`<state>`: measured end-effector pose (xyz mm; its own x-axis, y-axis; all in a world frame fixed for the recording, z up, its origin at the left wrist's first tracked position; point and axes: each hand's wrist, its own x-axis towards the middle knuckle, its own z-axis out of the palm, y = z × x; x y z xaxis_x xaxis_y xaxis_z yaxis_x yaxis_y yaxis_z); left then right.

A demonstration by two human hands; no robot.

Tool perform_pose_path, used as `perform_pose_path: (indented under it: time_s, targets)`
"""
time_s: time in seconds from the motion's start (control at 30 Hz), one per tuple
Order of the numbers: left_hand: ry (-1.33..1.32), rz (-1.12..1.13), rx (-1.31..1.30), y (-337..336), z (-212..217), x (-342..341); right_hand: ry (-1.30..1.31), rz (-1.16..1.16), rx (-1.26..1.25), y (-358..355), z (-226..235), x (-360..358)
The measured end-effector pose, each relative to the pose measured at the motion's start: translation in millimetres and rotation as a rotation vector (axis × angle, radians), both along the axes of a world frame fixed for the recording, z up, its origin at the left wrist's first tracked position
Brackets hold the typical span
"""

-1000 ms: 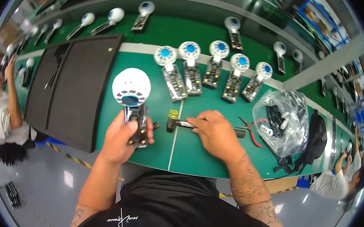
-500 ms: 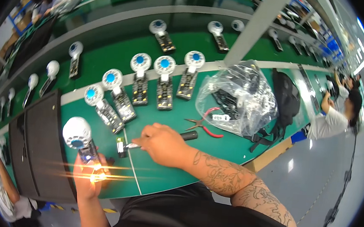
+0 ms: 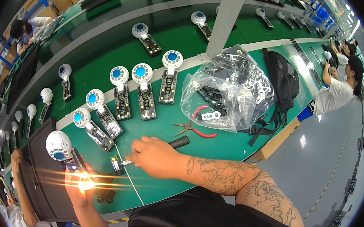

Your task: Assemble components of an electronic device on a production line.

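My left hand (image 3: 76, 189) is closed round the lower part of a device like a handheld fan (image 3: 59, 145), with a white round head and a dark exposed handle. Bright orange glare from the handle blots out part of my fingers. Over the green bench, my right hand (image 3: 155, 156) pinches a small white plug-like piece (image 3: 125, 162). Its end meets a small dark module (image 3: 116, 166) with a lit yellow-green patch; whether it is inserted, I cannot tell. Beyond my right knuckles a black cylindrical handle (image 3: 179, 142) lies on the bench, partly hidden by the hand.
Several similar fans (image 3: 147, 97) with blue centres lie in a row ahead. Red-handled pliers (image 3: 196, 127) rest beside a clear bag of parts (image 3: 236, 92), next to a black backpack (image 3: 282, 79). More fans stand on the green conveyor (image 3: 101, 50). Other people sit left and right.
The view has shifted, so the bench items sit differently in the picture. Both hands keep their holds, and the white piece remains at the small module.
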<state>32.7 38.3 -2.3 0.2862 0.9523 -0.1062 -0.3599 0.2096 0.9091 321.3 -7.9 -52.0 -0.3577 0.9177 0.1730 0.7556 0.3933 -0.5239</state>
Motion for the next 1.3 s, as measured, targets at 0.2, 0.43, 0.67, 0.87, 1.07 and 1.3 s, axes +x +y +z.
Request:
perform_pose_path:
  time_s: [0.2, 0.43, 0.67, 0.87, 1.07, 1.3]
  targets:
    - [-0.025, -0.06, -0.027, 19, 6, 4, 0.01, 0.022, -0.002, -3, 11, 5]
    - [0.088, -0.022, -0.16, 37, 24, 8, -0.022, 0.042, -0.027, 1, 16, 0]
    - [0.109, -0.169, -0.14, 114, 30, 57, -0.012, 0.041, 0.024, 6, 17, -4]
    - [1.415, 0.25, 0.563, 239, 27, 115, -0.014, 0.007, 0.021, 3, 16, -3]
    - [1.823, -0.078, 0.468, 294, -20, 97, 0.001, 0.019, 0.0, 2, 17, -9]
    - [0.289, -0.086, 0.063, 203, 49, 6, 0.034, -0.013, -0.006, 3, 20, -7]
